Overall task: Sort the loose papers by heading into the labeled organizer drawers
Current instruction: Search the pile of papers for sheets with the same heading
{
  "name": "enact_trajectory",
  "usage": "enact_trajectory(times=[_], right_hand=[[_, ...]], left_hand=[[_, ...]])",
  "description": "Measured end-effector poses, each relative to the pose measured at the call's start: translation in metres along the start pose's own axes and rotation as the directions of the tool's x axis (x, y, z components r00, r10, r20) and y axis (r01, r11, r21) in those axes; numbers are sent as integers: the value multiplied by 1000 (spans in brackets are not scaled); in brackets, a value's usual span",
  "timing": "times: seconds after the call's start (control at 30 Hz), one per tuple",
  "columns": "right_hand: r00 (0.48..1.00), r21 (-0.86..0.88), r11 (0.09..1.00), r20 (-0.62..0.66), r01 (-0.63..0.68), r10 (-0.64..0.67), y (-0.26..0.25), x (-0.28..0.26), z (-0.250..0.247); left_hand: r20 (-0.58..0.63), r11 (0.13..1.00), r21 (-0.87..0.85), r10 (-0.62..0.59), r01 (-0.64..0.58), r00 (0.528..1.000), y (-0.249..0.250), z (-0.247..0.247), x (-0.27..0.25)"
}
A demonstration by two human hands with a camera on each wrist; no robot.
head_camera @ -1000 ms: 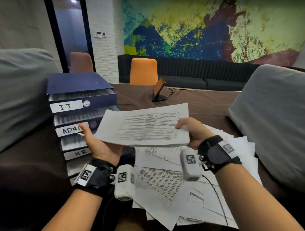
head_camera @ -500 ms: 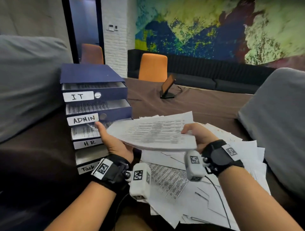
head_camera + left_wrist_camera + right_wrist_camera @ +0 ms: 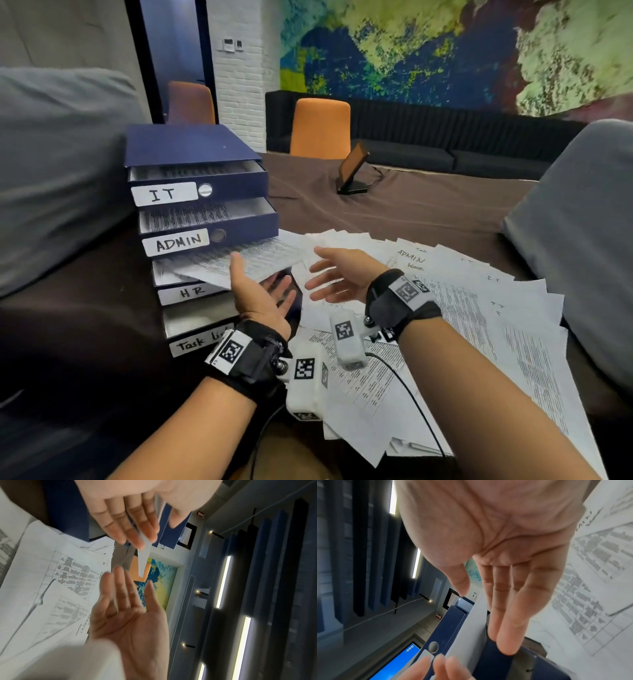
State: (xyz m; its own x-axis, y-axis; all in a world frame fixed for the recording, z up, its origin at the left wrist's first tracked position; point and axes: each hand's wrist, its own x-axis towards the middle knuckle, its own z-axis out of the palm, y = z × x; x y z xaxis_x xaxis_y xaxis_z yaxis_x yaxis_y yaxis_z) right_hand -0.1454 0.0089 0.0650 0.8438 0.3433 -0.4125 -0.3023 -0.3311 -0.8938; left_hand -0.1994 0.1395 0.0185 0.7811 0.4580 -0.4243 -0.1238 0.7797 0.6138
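Hands [image 3: 294, 284] spread empty beside the printed white sheets [image 3: 246, 262] half in our HR-labelled navy cardboard drawer [image 3: 191, 291], left nearer.

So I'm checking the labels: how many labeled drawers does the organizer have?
4, stacked: IT drawer on top, ADMIN drawer below, then HR drawer, and Task list drawer lowest, its label partly hidden.

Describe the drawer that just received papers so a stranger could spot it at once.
Find the dark blue organizer standing at the left of the brown table. Count down its labelled drawers to the third, the HR drawer, below ADMIN. It alone has a sheaf of papers sticking out askew over its front corner, beside the open left hand.
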Motion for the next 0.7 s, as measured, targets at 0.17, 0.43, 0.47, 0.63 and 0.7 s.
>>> enact_trajectory(times=[0.17,0.43,0.47,0.63,0.7], right_hand=[[996,-54,998,-76,42,-46,15,-2,-21],[992,-13,998,-107,58,-59,38,-4,-43],[992,-14,998,-110,58,-59,41,-4,-44],[991,-3,999,-126,51,-51,56,-10,-55],[988,5,999,-143,53,-52,62,-14,-63]], left_hand=[[12,981,190,-37,34,999,2,-2,16],[-138,985,141,116,-96,984,28,-25,30],[-95,984,162,93,-76,991,25,-23,28],[137,989,148,-12,-9,991,34,-18,30],[199,986,169,-27,-7,980,42,-17,26]])
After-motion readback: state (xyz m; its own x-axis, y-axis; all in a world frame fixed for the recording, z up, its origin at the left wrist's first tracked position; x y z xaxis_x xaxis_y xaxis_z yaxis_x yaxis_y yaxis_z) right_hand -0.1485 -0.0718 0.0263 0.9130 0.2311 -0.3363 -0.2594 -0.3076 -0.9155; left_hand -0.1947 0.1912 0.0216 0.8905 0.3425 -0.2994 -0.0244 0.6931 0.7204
